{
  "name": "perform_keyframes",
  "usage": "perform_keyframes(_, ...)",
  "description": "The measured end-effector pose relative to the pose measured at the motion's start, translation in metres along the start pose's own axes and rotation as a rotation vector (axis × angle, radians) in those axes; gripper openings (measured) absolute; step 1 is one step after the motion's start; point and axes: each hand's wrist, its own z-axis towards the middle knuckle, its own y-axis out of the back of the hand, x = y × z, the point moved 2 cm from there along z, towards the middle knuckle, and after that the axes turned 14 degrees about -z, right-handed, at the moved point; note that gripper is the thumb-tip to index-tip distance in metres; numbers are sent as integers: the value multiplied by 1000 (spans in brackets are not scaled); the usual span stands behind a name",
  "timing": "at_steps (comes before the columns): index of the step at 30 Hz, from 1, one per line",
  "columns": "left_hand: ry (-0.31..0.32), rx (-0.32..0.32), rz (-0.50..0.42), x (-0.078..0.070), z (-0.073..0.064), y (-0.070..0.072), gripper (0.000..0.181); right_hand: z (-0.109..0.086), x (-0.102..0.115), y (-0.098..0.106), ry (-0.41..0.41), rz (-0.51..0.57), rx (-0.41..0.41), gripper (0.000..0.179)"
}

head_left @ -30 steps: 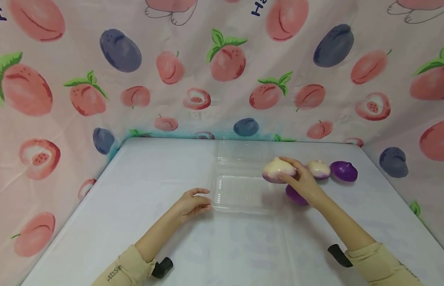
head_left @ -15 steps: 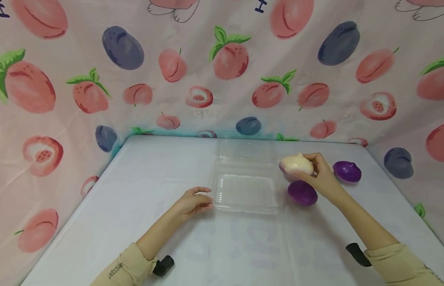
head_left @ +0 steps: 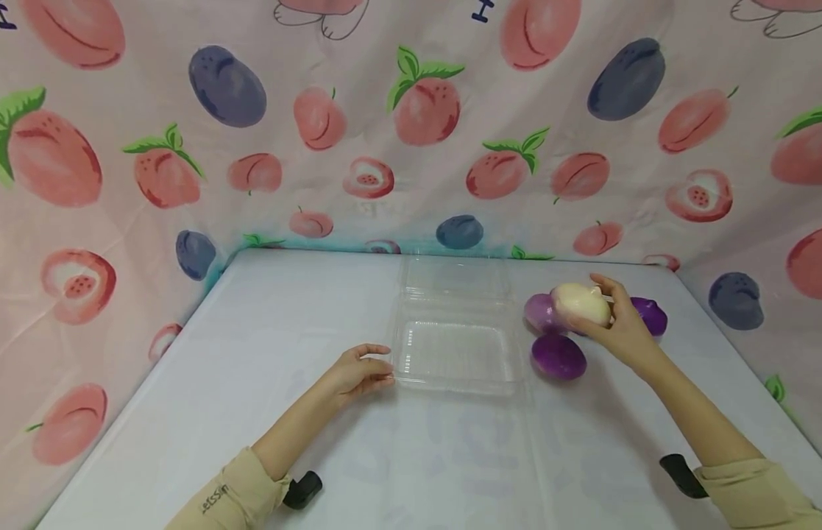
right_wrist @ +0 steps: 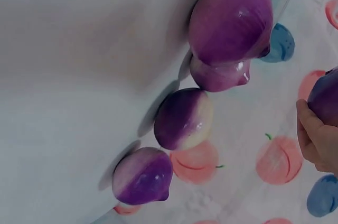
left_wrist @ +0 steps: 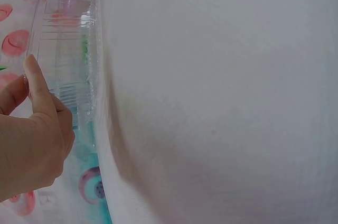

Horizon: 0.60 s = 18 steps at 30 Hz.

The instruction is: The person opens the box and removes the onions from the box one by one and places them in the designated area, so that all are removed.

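Observation:
My right hand (head_left: pixel 625 320) holds a cream-and-purple onion (head_left: pixel 580 305) between thumb and fingers, raised over the right part of the table. In the right wrist view, that onion (right_wrist: pixel 326 97) is cut off by the frame's edge. My left hand (head_left: pixel 359 375) pinches the left rim of a clear plastic clamshell box (head_left: pixel 457 353), whose lid (head_left: pixel 455 278) lies folded back. The left wrist view has thumb and fingertips at this box's edge (left_wrist: pixel 63 39). Beneath and beside the held onion lie a purple onion (head_left: pixel 559 357), a lilac onion (head_left: pixel 541 313) and a dark purple onion (head_left: pixel 651 316).
A purple-and-cream onion (right_wrist: pixel 184 118) in the right wrist view is hidden behind my right hand in the head view. The white tabletop (head_left: pixel 285 302) ends at a fruit-printed cloth (head_left: pixel 397 199). Black wrist mounts (head_left: pixel 302 491) hang under both sleeves.
My right hand has moved right with the cream-and-purple onion, away from the box, uncovering the purple and lilac onions. The left hand stays at the box's rim.

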Motion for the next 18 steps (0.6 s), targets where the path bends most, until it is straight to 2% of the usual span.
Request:
perform_keyframes(12, -4, 9, 2, 0, 0, 0, 46, -5, -21, 16, -41, -60, -80, 68)
perform_keyframes(18, 3, 6, 12, 0, -1, 0, 46, -9, -32, 21, -61, -69, -61, 69)
